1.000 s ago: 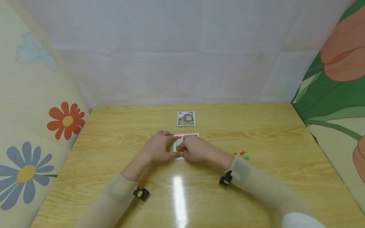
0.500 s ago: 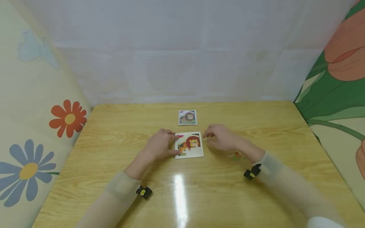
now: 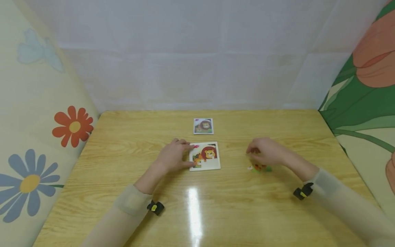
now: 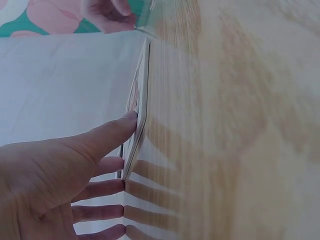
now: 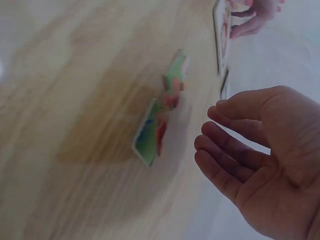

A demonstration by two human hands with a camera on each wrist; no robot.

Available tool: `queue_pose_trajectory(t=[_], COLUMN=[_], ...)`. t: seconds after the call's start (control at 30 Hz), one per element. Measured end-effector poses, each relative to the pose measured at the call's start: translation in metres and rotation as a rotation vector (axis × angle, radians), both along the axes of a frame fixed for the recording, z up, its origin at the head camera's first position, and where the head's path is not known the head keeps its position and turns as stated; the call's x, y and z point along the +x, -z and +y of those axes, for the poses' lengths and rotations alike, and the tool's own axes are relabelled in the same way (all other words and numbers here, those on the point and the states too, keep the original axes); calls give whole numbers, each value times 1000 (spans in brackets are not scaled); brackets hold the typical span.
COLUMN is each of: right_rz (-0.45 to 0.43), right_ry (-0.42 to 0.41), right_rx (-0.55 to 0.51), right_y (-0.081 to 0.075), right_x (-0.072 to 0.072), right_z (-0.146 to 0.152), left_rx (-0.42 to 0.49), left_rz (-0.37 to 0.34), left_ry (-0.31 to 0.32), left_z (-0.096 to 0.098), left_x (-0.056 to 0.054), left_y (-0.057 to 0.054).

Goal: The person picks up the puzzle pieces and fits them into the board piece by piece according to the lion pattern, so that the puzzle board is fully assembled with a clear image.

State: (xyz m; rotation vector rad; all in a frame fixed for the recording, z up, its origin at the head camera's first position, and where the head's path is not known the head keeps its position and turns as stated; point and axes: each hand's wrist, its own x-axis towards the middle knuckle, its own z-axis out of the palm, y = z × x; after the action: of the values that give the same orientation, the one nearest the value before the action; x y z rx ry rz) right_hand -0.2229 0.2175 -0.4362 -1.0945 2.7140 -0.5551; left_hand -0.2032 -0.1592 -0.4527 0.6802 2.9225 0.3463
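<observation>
My left hand rests at the left edge of a square jigsaw puzzle in a white frame. Its thumb touches the near-left corner and its straight fingers lie along the far-left side, as the left wrist view confirms. A lion fills the puzzle's upper right, a smaller animal its left; the lower right is bare white. My right hand hovers over loose jigsaw pieces, fingers loosely bent, holding nothing. In the right wrist view a green piece and another piece lie on the table beside the fingertips.
Behind the puzzle lies a small card with the same lion picture. The wooden table meets a white cloth backdrop at its far edge. Flower-printed panels stand at both sides.
My right hand has left the puzzle and travelled right to the loose pieces, uncovering the lion picture. My left hand has stayed at the puzzle's left edge.
</observation>
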Motion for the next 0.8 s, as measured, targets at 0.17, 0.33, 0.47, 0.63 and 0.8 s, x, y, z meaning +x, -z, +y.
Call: queue_pose_trajectory(t=[0.17,0.33,0.47,0.63,0.8], right_rz=[22,10,7,5,4], right_ry=[-21,-54,-90,-107,-107], right_rx=[29,60,57,55,21], right_y=[4,6,8,7,12], right_x=[11,20,25,28,31], right_z=[6,8,5,2,0], left_rx=[2,3,0,-3,-7], left_rz=[0,-5,-1,5,5], left_ry=[-2,-5,2,4,2], left_z=[0,0,0,0,-1], left_x=[-1,0,1,1,1], left_y=[0,0,-1,-1,1])
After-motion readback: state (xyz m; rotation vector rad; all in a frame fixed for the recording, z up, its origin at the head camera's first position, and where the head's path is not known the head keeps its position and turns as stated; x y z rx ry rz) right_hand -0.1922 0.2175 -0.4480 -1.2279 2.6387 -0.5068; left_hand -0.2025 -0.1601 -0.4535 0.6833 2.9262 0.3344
